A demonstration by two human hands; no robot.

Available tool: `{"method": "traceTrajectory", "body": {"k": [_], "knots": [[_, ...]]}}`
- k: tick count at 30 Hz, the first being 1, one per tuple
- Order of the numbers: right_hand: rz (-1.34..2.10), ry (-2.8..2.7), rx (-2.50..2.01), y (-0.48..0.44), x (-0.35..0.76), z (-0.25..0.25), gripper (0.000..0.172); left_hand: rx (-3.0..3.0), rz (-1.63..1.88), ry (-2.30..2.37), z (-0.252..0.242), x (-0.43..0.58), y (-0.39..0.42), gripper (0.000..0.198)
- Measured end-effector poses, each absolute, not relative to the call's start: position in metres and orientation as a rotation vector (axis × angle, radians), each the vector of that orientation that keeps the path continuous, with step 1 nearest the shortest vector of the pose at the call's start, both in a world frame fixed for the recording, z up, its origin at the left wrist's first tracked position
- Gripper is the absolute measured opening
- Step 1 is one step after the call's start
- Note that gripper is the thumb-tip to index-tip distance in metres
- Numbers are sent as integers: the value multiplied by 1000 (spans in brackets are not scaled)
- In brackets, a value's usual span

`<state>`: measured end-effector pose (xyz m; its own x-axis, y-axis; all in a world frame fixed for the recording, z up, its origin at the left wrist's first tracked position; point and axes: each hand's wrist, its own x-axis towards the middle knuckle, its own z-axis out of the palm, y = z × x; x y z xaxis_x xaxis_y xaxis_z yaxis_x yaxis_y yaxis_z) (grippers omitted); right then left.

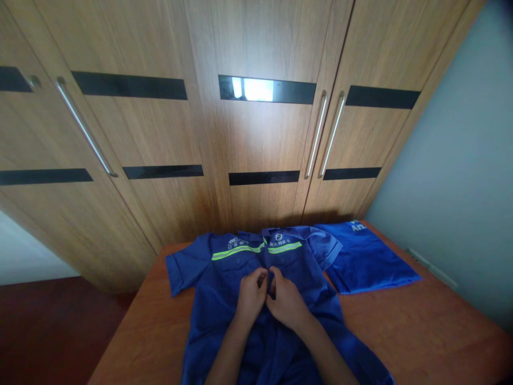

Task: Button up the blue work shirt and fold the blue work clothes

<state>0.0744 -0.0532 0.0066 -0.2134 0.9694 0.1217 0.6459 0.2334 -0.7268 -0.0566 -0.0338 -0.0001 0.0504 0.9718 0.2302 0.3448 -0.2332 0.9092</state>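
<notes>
A dark blue short-sleeved work shirt (228,278) lies spread front side up, with a yellow-green reflective stripe and white print across its chest. My left hand (253,294) and my right hand (284,297) meet at the shirt's front opening, just below the stripe. The fingers of each are curled in a pinch on the edges of the front placket. Any button between the fingertips is too small to make out. The collar points away from me, and the lower part of the shirt runs under my forearms.
The shirt rests on a reddish-brown wooden table (401,326). A folded bright blue cloth item (368,262) with white letters lies by the right sleeve. Behind stands a wooden wardrobe (256,133) with long metal handles. A pale wall (452,187) rises at the right.
</notes>
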Motion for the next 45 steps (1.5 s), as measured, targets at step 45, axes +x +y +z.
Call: {"method": "traceTrajectory", "body": {"k": [45], "knots": [[784, -1423, -1493, -15, 95, -4, 18, 1897, 909, 1426, -1, -50, -39, 21]]}}
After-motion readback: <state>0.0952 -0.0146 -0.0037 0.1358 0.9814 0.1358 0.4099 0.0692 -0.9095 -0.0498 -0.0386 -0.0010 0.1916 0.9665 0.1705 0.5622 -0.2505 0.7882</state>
